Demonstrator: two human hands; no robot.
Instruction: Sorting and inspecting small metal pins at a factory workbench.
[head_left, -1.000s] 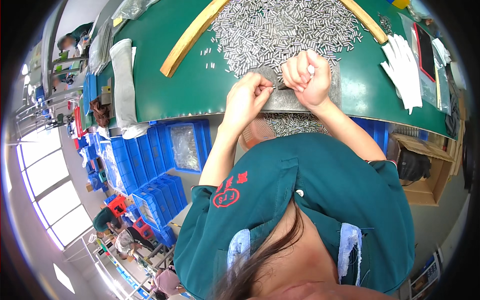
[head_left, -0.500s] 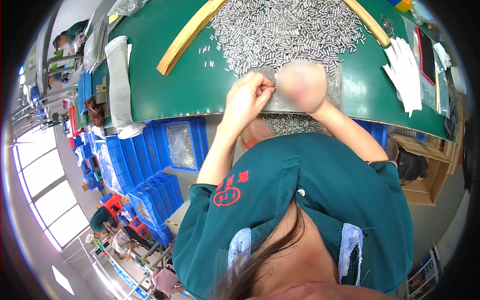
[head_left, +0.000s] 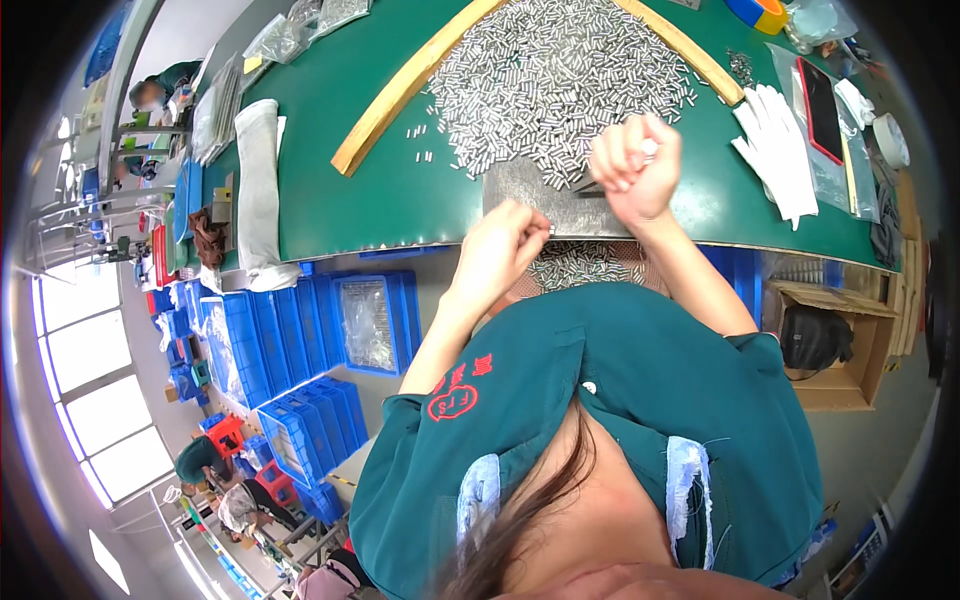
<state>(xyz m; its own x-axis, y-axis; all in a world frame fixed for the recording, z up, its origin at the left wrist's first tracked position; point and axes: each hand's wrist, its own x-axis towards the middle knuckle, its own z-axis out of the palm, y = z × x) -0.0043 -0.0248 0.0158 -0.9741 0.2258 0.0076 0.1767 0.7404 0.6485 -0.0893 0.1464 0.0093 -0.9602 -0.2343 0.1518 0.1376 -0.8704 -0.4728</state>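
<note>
My left hand (head_left: 500,250) is closed in a pinch over the table's front edge, with a small metal pin (head_left: 551,230) showing at its fingertips. To its right and farther in, my right hand (head_left: 636,172) is curled shut. A dark, pointed metal tool (head_left: 590,187) sticks out on its left side; the rest lies hidden by the fingers. Under both hands is a grey metal plate (head_left: 515,190) at the table edge. A wide heap of short silvery metal pins (head_left: 560,85) spreads just beyond it. Below the edge, a pinkish basket (head_left: 655,268) holds more pins.
Two wooden strips (head_left: 400,95) (head_left: 690,50) flank the heap on the green table (head_left: 310,190). White gloves (head_left: 785,150) and a red-edged phone (head_left: 820,110) lie right; a grey sleeve (head_left: 258,190) lies left. Blue crates (head_left: 310,415) stand below left, a cardboard box (head_left: 850,385) below right.
My right hand has lifted and moved right and away from the left one, uncovering the plate and the dark tool. My left hand stays pinched, a little lower in the picture. The whole view has shifted slightly.
</note>
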